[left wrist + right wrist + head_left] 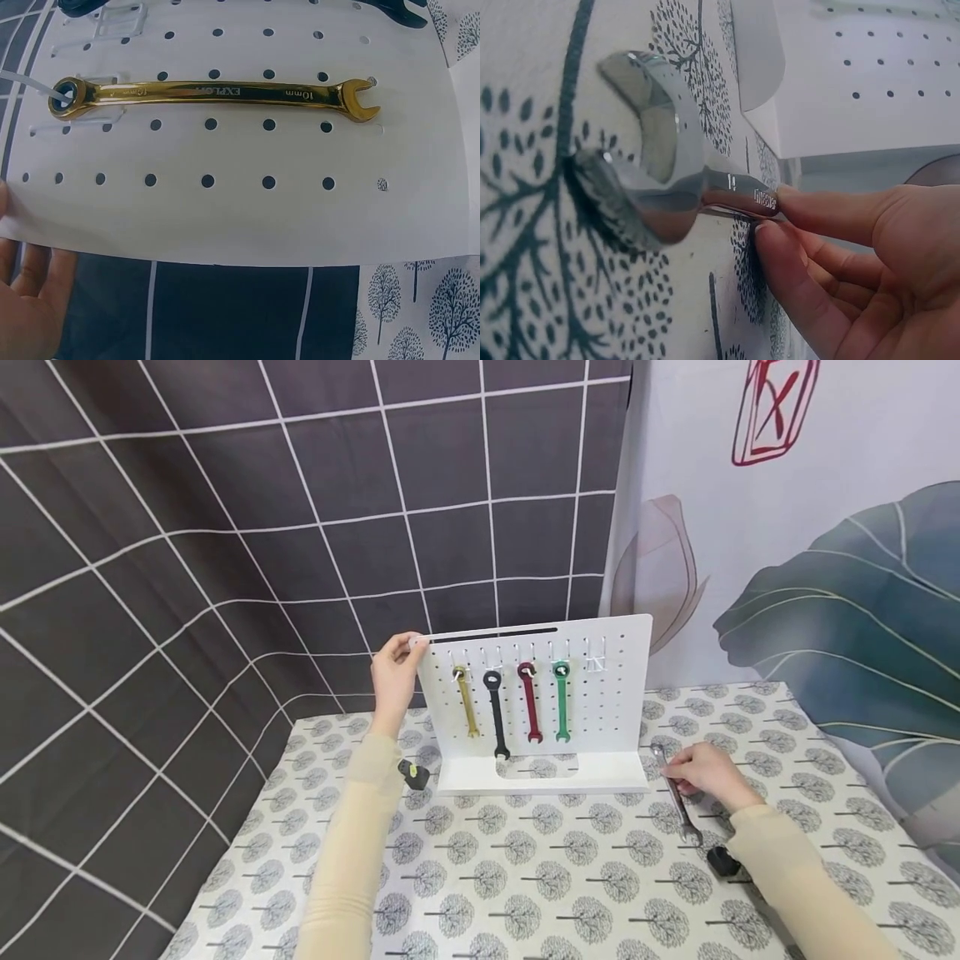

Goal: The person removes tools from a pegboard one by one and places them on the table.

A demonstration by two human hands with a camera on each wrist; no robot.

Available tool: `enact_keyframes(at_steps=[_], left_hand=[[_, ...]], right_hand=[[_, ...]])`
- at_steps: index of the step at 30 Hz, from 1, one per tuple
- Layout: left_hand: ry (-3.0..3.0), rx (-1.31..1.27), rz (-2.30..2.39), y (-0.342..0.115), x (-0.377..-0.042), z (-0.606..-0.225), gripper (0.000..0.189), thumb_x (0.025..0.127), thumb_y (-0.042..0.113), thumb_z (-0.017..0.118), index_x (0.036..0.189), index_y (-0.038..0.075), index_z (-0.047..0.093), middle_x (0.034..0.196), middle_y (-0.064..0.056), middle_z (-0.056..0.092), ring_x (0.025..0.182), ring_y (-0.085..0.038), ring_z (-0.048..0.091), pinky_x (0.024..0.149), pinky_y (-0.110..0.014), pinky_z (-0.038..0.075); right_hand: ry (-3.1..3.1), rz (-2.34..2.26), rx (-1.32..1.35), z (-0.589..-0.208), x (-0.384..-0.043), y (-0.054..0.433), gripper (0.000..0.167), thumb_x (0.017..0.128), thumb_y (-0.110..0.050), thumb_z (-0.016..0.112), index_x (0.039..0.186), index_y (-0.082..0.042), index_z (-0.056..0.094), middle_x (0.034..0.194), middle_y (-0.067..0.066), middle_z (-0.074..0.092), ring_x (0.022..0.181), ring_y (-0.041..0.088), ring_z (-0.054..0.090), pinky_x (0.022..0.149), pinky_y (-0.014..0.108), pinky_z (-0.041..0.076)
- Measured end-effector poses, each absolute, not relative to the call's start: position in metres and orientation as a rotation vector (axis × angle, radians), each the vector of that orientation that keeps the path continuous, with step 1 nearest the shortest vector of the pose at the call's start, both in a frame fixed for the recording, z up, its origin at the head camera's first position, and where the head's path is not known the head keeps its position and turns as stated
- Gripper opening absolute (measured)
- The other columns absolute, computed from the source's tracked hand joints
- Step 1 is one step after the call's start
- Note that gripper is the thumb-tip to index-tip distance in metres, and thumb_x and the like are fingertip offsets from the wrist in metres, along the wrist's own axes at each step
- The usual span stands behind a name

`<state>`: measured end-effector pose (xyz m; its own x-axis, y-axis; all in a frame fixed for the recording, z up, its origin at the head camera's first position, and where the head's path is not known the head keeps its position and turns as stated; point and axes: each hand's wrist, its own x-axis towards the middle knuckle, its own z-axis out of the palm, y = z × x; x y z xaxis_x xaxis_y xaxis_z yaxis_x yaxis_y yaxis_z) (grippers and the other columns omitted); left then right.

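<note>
A silver wrench (pixel 727 189) is pinched between the thumb and forefinger of my right hand (pixel 703 772), close over the cloth right of the pegboard. Its open jaw end points toward me. My left hand (pixel 396 678) grips the top left corner of the white pegboard (pixel 600 718), thumb in front, the other fingers partly hidden behind. On the board's hooks hang a gold wrench (pixel 217 92), a black wrench (pixel 497 714), a red wrench (pixel 530 703) and a green wrench (pixel 562 702). Right of the green one, a white wire hook (pixel 595 662) holds nothing.
The table is covered by a tree-print cloth (pixel 555 893). Behind it hangs a dark gridded curtain (pixel 315 543), with a leaf-patterned curtain (pixel 690 568) on the right. Each wrist wears a black camera, such as the right wrist camera (pixel 722 861).
</note>
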<state>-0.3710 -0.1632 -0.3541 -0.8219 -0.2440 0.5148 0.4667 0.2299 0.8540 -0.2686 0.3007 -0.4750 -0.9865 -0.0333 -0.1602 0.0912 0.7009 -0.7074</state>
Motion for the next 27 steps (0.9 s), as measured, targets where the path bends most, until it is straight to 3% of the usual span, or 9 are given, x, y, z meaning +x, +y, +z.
enact_keyframes(at_steps=[4,9,15,20,23,27], left_hand=[[-1.940,-0.208,-1.641,-0.163,-0.370,-0.353,0.029,0.091,0.023,0.078,0.107,0.000,0.071,0.089,-0.002,0.070,0.080,-0.010,0.063,0.076,-0.022,0.051],[-1.954,-0.215,-1.631,-0.159,-0.369,-0.351,0.028,0.092,0.022,0.077,0.108,-0.001,0.071,0.089,-0.005,0.070,0.080,-0.010,0.064,0.077,-0.023,0.052],[-1.953,-0.199,-1.635,-0.160,-0.368,-0.352,0.027,0.092,0.020,0.077,0.108,0.000,0.071,0.091,-0.006,0.071,0.080,-0.010,0.065,0.077,-0.023,0.052],[-1.945,-0.200,-1.643,-0.162,-0.368,-0.352,0.028,0.091,0.021,0.077,0.108,0.000,0.071,0.090,-0.006,0.070,0.081,-0.010,0.064,0.077,-0.023,0.052],[-1.945,-0.206,-1.645,-0.162,-0.367,-0.351,0.029,0.092,0.022,0.077,0.109,0.000,0.071,0.091,-0.007,0.071,0.081,-0.011,0.064,0.078,-0.024,0.052],[-1.951,-0.200,-1.641,-0.161,-0.366,-0.351,0.029,0.092,0.022,0.076,0.109,0.000,0.071,0.093,-0.009,0.072,0.083,-0.011,0.065,0.079,-0.024,0.052]], right_hand=[[2.752,-1.156,0.026,-0.473,-0.268,0.301,0.029,0.092,-0.011,0.071,0.103,0.015,0.066,0.076,0.007,0.068,0.061,0.015,0.065,0.060,0.031,0.056],[2.754,-1.174,-0.071,-0.472,-0.266,0.306,0.036,0.094,-0.014,0.069,0.112,0.016,0.063,0.084,0.011,0.070,0.070,0.019,0.067,0.066,0.035,0.058],[2.889,-1.151,-0.242,-0.453,-0.269,0.301,0.044,0.098,-0.027,0.066,0.126,0.007,0.061,0.109,0.022,0.070,0.092,0.032,0.067,0.079,0.050,0.055],[2.888,-1.333,-0.344,-0.428,-0.277,0.279,0.048,0.100,-0.033,0.064,0.135,-0.001,0.059,0.131,0.024,0.062,0.114,0.041,0.061,0.094,0.059,0.048],[2.807,-1.490,-0.365,-0.419,-0.283,0.263,0.049,0.100,-0.034,0.065,0.138,-0.003,0.058,0.137,0.021,0.059,0.120,0.040,0.057,0.102,0.058,0.044],[2.729,-1.628,-0.399,-0.416,-0.290,0.241,0.050,0.098,-0.032,0.068,0.139,-0.005,0.057,0.136,0.017,0.061,0.120,0.030,0.059,0.104,0.047,0.045]])
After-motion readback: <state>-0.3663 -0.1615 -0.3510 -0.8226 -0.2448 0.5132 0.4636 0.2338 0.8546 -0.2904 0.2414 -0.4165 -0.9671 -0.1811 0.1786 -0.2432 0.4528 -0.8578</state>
